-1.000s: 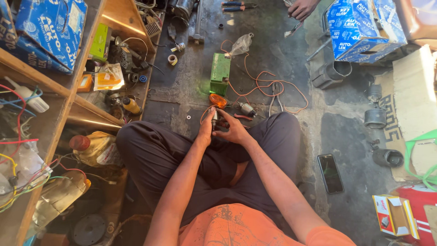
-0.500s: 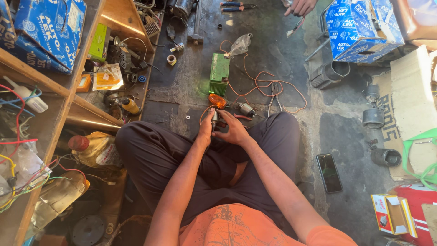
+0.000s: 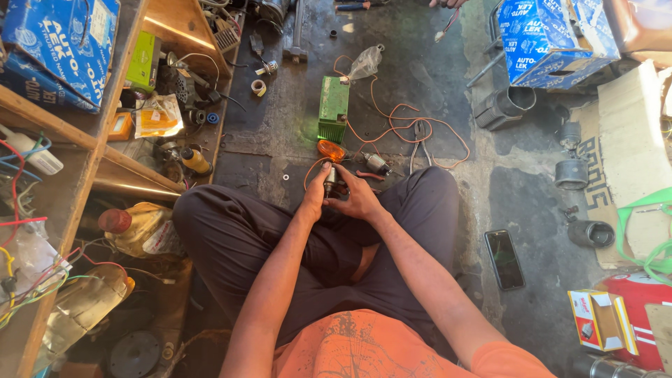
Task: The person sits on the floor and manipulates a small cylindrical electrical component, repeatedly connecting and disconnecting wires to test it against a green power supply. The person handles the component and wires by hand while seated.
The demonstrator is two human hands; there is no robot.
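Note:
I sit cross-legged on a dark floor. My left hand (image 3: 316, 192) and my right hand (image 3: 358, 199) are closed together around a small dark metal part (image 3: 330, 179) held above my shins. An orange lamp lens (image 3: 330, 150) lies just beyond my fingers, with a thin orange wire (image 3: 399, 119) looping across the floor. Behind the lens stands a green box-shaped battery (image 3: 333, 106). A small motor-like part (image 3: 376, 163) and pliers (image 3: 418, 143) lie to the right of the lens.
Wooden shelves (image 3: 105, 150) full of bottles, wires and boxes line the left. Blue cartons (image 3: 542, 35) sit at top right and another (image 3: 59, 42) at top left. A black phone (image 3: 504, 259) lies right of my knee. Another person's hand (image 3: 448, 3) shows at the top edge.
My hands stay closed on the small part in the same place. The view has shifted slightly; nothing on the floor has moved.

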